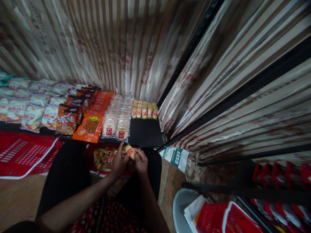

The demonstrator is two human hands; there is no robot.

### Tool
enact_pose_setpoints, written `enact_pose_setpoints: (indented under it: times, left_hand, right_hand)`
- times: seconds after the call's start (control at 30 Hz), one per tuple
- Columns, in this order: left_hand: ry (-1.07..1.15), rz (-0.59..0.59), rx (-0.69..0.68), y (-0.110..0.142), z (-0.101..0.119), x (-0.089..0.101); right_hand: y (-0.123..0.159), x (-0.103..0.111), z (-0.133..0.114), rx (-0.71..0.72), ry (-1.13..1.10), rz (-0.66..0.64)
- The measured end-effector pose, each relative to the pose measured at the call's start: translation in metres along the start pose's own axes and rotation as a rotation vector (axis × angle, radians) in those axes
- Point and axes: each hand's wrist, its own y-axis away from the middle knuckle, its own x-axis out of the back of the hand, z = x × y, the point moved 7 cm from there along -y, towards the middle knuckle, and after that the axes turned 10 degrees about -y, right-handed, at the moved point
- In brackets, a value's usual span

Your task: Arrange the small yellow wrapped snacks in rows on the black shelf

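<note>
Between my two hands, above a red basket, is a small gold-wrapped snack with a red-and-white label. The fingers of my left hand grip its left end, and my right hand pinches its right end. Below them, the red basket between my knees holds many similar gold snacks. On the black shelf ahead, rows of the same gold packs stand at the right end. Clear packs of round pale crackers lie beside them.
Further left on the shelf are orange pretzel-stick bags, orange-and-black bags and white snack bags. Another red basket is at left. Striped curtains hang behind, with black bars at right. A grey stool carries a red basket.
</note>
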Motion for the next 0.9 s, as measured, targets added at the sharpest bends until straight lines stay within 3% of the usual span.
enact_pose_setpoints:
  times: [0.17, 0.47, 0.67, 0.8, 0.9]
  left_hand:
    - [-0.077, -0.028, -0.037, -0.007, 0.003, -0.007]
    - [-0.148, 0.040, -0.032, -0.016, 0.010, -0.004]
    - [-0.032, -0.043, 0.014, -0.023, 0.013, -0.013]
    - [0.010, -0.028, 0.051, -0.026, 0.010, -0.016]
    - [0.106, -0.108, 0.097, -0.027, 0.011, -0.024]
  right_hand:
    - [-0.017, 0.005, -0.015, -0.019, -0.014, -0.090]
    - [-0.046, 0.011, -0.030, 0.012, 0.051, -0.267]
    - [-0.060, 0.010, -0.036, 0.008, 0.056, -0.337]
    - [-0.070, 0.011, -0.039, 0.013, 0.075, -0.337]
    - [-0.076, 0.011, -0.041, 0.036, 0.080, -0.334]
